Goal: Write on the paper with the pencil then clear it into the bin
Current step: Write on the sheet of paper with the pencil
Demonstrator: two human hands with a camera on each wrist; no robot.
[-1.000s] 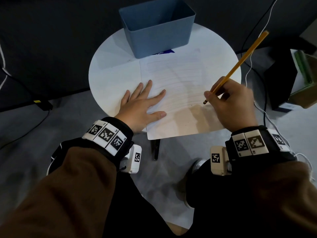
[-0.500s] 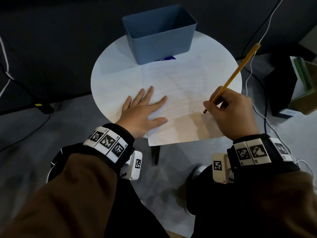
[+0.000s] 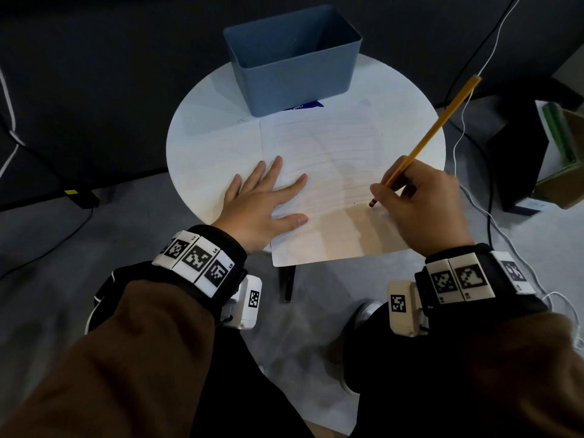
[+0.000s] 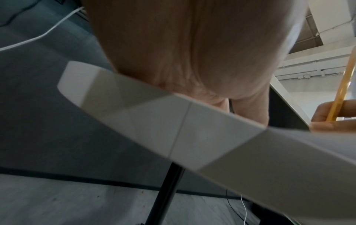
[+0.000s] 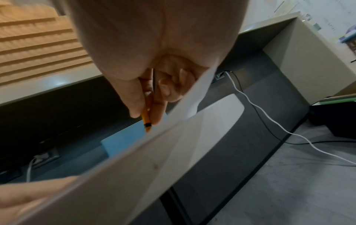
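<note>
Now: pencil tip on the paper

The right hand [image 3: 425,205] pinches the pencil [image 3: 427,138] close above its tip, which touches the paper [image 3: 328,159]. The left hand [image 3: 262,205] lies flat with straight fingers on the paper's left edge. The bin [image 3: 294,71] stands just behind the paper.

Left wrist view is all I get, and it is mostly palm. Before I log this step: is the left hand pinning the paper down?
Observer: Yes. In the head view the left hand lies flat on the left edge of the paper.
Operator: Where is the pencil tip?
Observer: The right hand grips the pencil, and its tip is at or just above the sheet's lower right part.
Operator: And the bin?
Observer: The blue bin stands at the far side of the table, just beyond the paper, and it looks empty.
</note>
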